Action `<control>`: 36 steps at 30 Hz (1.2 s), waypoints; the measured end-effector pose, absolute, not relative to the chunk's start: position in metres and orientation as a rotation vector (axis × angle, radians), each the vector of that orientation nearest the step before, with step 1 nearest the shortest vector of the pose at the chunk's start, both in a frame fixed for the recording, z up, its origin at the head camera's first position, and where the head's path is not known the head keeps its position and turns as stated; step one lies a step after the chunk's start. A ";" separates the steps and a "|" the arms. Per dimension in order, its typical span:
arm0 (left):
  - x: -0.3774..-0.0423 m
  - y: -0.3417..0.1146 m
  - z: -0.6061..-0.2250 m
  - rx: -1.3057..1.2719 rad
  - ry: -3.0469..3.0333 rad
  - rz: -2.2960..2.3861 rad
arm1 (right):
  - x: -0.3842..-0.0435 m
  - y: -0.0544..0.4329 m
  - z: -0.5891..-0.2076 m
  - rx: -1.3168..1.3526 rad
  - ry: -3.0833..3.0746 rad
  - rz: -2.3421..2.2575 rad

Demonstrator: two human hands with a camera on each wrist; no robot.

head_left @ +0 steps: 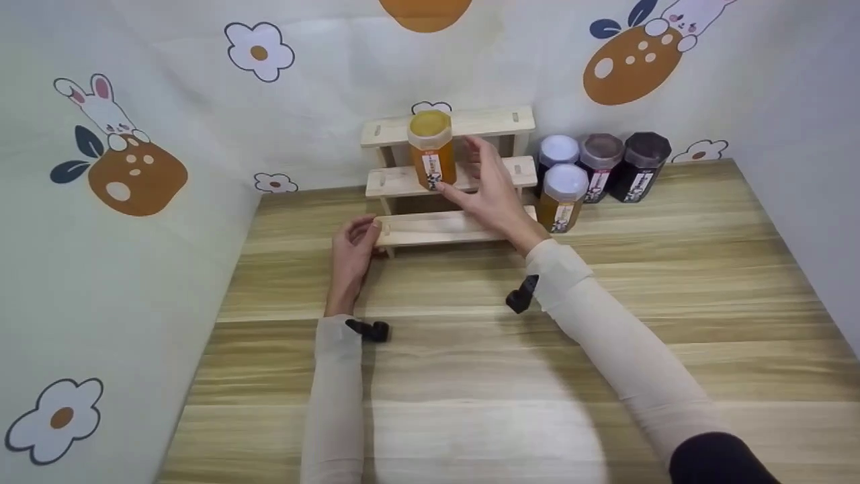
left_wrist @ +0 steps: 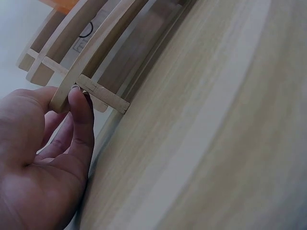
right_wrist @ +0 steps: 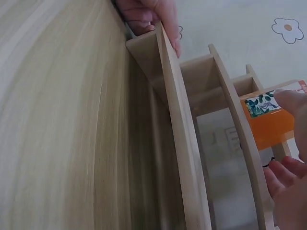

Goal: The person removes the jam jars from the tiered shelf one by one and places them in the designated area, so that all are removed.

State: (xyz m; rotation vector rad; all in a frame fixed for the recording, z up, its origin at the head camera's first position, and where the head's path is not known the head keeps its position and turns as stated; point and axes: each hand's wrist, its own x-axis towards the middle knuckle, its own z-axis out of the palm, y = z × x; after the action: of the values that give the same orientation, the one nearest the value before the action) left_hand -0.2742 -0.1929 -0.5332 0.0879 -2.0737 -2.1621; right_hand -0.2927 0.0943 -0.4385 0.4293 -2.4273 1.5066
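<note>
A three-step wooden display rack (head_left: 430, 228) stands against the back wall. My left hand (head_left: 354, 252) pinches the left end of its lowest step; in the left wrist view, the thumb and fingers (left_wrist: 82, 108) close around the board's end. On the middle step stands an amber jar (head_left: 438, 165) with a pale lid and a white label. Beside that jar, my right hand (head_left: 494, 191) has its thumb at the label's lower edge. Its other fingers are spread apart from the thumb, to the jar's right. In the right wrist view, the thumb overlaps the label on the orange jar (right_wrist: 268, 129).
Right of the rack, several more jars stand close together: a white-lidded amber jar (head_left: 563, 198) in front, a white-lidded dark jar (head_left: 557, 149), a reddish jar (head_left: 600, 165) and a black-lidded jar (head_left: 641, 168) behind. Patterned walls border the wood-grain table (head_left: 457, 376).
</note>
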 end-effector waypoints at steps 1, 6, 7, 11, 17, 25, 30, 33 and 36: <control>-0.274 -0.193 -0.533 0.087 -2.070 -2.166 | -0.294 0.093 -0.438 0.426 -2.438 1.500; -0.274 -0.193 -0.533 0.089 -2.076 -2.143 | -0.296 0.083 -0.436 0.365 -2.503 1.404; -0.274 -0.193 -0.533 0.092 -2.078 -2.137 | -0.296 0.081 -0.436 0.349 -2.513 1.383; -0.275 -0.194 -0.532 0.115 -2.103 -2.102 | -0.297 0.072 -0.434 0.286 -2.563 1.267; -0.274 -0.193 -0.531 0.131 -2.144 -2.074 | -0.298 0.064 -0.436 0.184 -2.574 1.160; -0.275 -0.194 -0.529 0.126 -2.187 -2.025 | -0.301 0.058 -0.435 0.136 -2.532 1.220; -0.275 -0.195 -0.530 0.096 -2.158 -2.040 | -0.299 0.062 -0.437 0.169 -2.469 1.337; -0.275 -0.195 -0.530 0.083 -2.141 -2.063 | -0.296 0.066 -0.439 0.184 -2.419 1.417; -0.276 -0.196 -0.531 0.075 -2.142 -2.067 | -0.292 0.071 -0.439 0.185 -2.388 1.483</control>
State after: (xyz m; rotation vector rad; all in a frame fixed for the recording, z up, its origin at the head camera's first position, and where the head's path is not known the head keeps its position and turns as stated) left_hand -0.2759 -0.1964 -0.5311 0.0749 -2.1415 -2.0669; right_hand -0.2924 0.0714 -0.4393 0.1851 -2.3876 1.4833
